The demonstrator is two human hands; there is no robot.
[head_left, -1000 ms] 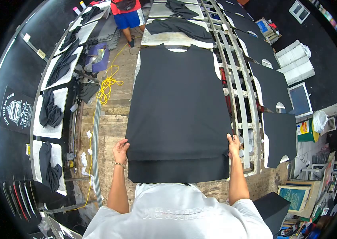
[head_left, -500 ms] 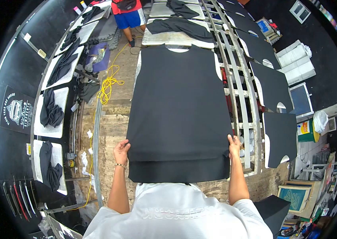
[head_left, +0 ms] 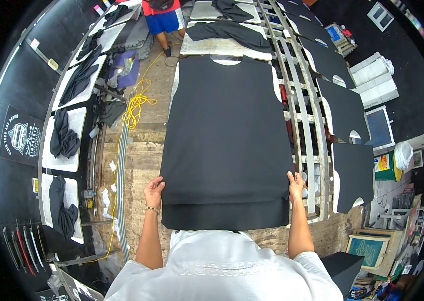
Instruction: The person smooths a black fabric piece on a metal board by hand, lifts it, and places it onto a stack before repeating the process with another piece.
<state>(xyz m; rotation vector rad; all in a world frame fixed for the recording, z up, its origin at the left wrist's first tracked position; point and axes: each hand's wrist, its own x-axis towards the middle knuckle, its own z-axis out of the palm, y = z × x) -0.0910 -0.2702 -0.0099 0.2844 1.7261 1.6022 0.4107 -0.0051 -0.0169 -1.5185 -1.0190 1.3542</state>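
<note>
A black shirt panel (head_left: 227,130) lies flat over a white board (head_left: 275,83), whose pale edges show at the neck cut-out and beside the shoulders. Near the front, a crease crosses the cloth, and its lower strip drops toward my body. My left hand (head_left: 153,193) is at the left side edge, fingers curled and fingertips at the cloth. On the opposite edge, my right hand (head_left: 296,185) pinches the side with its thumb up; a small bunch of fabric shows beside it. Fingers under the cloth are hidden.
Boards with crumpled black garments (head_left: 64,133) line the left side. More boards bearing black panels (head_left: 353,175) stand right, beyond a metal rail frame (head_left: 299,105). Yellow cord (head_left: 136,108) lies on the wooden floor. Another person (head_left: 164,20) stands at the far end.
The view has shifted very slightly. Both hands stay at the panel's side edges, and the cloth lies as before. The person at the back has barely moved.
</note>
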